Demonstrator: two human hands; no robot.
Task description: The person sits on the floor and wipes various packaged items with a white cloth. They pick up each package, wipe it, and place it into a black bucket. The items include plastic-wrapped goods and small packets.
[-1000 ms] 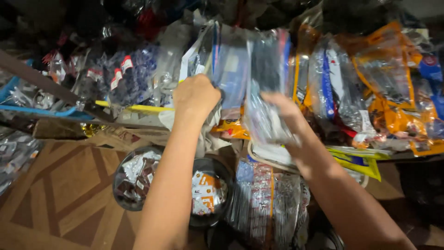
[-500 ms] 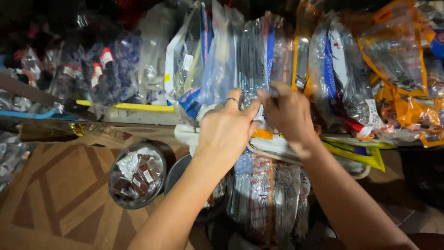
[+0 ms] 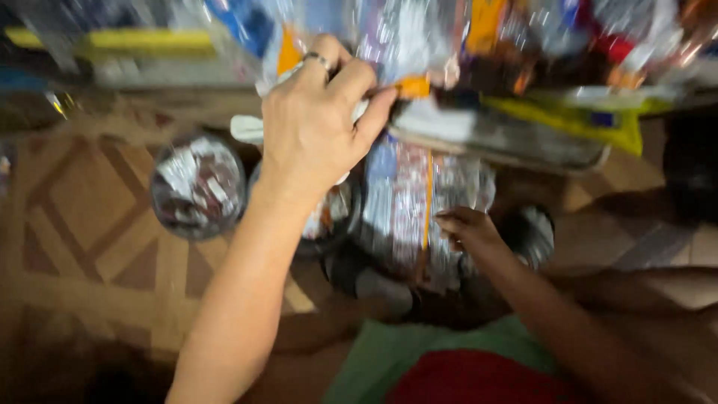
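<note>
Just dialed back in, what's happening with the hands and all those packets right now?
A person is working over a crowded display of clear plastic packets. The left hand, with a ring on one finger, is raised and grips the lower edge of the hanging packets at the top. The right hand is lower, fingers resting on a bundle of packets standing below the shelf. Beside it on the patterned floor sits a round bowl filled with small sachets. The picture is blurred, so the packet contents cannot be told.
</note>
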